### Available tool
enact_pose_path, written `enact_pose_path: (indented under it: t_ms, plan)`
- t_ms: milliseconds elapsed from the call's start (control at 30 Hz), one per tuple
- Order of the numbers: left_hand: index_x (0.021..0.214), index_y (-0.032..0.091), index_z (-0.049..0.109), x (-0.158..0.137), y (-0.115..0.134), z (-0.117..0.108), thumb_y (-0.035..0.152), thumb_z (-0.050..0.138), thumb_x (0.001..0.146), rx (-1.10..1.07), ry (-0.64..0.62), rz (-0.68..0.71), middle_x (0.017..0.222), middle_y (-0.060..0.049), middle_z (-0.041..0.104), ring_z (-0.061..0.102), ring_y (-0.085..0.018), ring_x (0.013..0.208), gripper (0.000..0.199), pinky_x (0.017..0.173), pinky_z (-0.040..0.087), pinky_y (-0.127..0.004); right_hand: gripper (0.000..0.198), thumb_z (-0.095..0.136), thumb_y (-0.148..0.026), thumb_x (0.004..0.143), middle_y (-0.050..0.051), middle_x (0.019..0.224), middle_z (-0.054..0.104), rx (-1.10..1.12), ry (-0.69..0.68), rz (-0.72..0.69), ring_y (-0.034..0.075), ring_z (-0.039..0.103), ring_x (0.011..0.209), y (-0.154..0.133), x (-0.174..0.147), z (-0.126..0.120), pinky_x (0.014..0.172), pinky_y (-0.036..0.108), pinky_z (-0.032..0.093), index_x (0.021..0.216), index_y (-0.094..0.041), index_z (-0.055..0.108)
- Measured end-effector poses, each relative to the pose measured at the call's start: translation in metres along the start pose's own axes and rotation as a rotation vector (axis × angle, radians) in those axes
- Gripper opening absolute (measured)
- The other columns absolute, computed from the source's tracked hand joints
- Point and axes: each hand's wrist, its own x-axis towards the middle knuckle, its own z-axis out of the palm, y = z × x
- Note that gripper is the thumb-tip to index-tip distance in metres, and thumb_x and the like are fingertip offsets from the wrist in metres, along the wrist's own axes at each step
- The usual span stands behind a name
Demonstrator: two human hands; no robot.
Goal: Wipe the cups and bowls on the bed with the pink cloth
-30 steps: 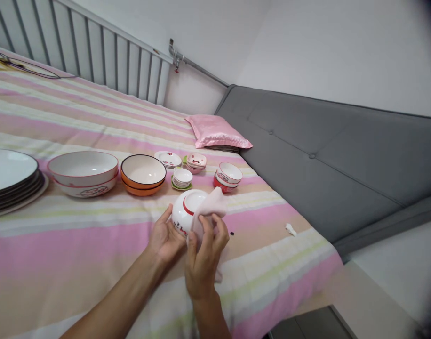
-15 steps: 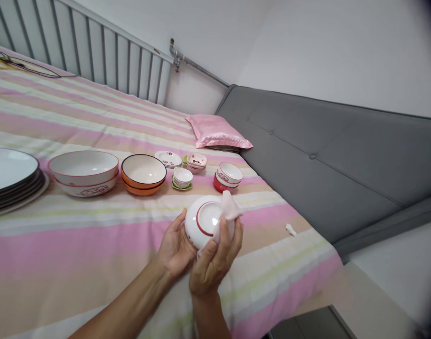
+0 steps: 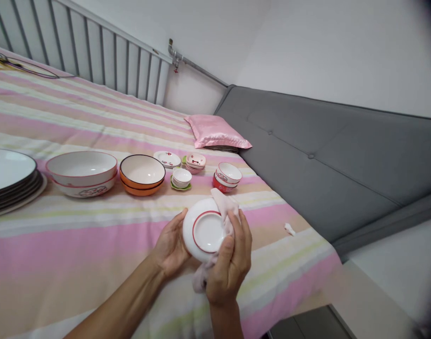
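A white bowl [image 3: 205, 231] with a red foot ring is tilted so its underside faces me, above the striped bedspread [image 3: 123, 263]. My left hand [image 3: 172, 245] grips its left side, with the fingers partly hidden behind it. A pale pink cloth [image 3: 225, 203] lies against the bowl's right side. My right hand [image 3: 233, 259] is closed on that cloth and presses it to the bowl; a loose end hangs below.
Left to right stand dark-edged plates [image 3: 11, 172], large white bowls [image 3: 82, 172], orange bowls [image 3: 142, 174], small dishes [image 3: 182, 178] and stacked small bowls [image 3: 228, 176]. Behind lies a pink pillow [image 3: 217, 132]. A grey headboard [image 3: 307, 141] borders the right; a white scrap [image 3: 289, 229] lies near the edge.
My right hand has slid the cloth right and around the bowl's side, and the bowl has turned a little. More of its base now shows. My left hand keeps its hold.
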Motion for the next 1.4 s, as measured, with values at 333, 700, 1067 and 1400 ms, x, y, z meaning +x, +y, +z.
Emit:
enact_pose_path:
  t_ms: [333, 700, 1067, 1400]
  plan:
    - [0.112, 0.006, 0.061, -0.006, 0.001, 0.004, 0.024, 0.056, 0.085, 0.034, 0.031, -0.04, 0.083, -0.01, 0.074, 0.07, -0.024, 0.081, 0.033, 0.089, 0.05, -0.038, 0.036, 0.035, -0.027, 0.096, 0.009, 0.13, 0.055, 0.087, -0.157, 0.102, 0.022, 0.046, 0.125, -0.006, 0.013, -0.019, 0.101, 0.044, 0.04, 0.124, -0.022, 0.056]
    - [0.089, 0.007, 0.07, -0.011, 0.011, -0.007, 0.015, 0.071, 0.067, 0.153, -0.002, -0.024, 0.078, -0.013, 0.073, 0.069, -0.027, 0.078, 0.023, 0.079, 0.054, -0.038, 0.036, 0.036, -0.035, 0.095, 0.005, 0.128, 0.058, 0.235, -0.238, 0.301, 0.02, 0.05, 0.121, -0.002, 0.015, -0.02, 0.101, 0.039, 0.041, 0.122, -0.024, 0.057]
    - [0.088, 0.01, 0.072, -0.007, 0.002, -0.014, 0.02, 0.076, 0.059, 0.206, -0.097, 0.113, 0.077, -0.012, 0.074, 0.069, -0.026, 0.07, 0.031, 0.074, 0.055, -0.038, 0.043, 0.052, -0.045, 0.086, 0.007, 0.12, 0.064, 0.731, 0.036, 0.844, 0.024, 0.057, 0.116, 0.014, 0.013, -0.003, 0.1, 0.04, 0.044, 0.116, -0.017, 0.063]
    - [0.088, 0.012, 0.072, -0.007, -0.003, -0.008, 0.023, 0.066, 0.072, 0.009, -0.266, 0.044, 0.083, -0.011, 0.075, 0.067, -0.032, 0.094, 0.02, 0.098, 0.043, -0.05, 0.06, 0.05, -0.051, 0.084, 0.01, 0.111, 0.069, 0.886, 0.179, 1.155, 0.026, 0.064, 0.106, 0.001, 0.014, 0.005, 0.087, 0.04, 0.055, 0.131, -0.014, 0.05]
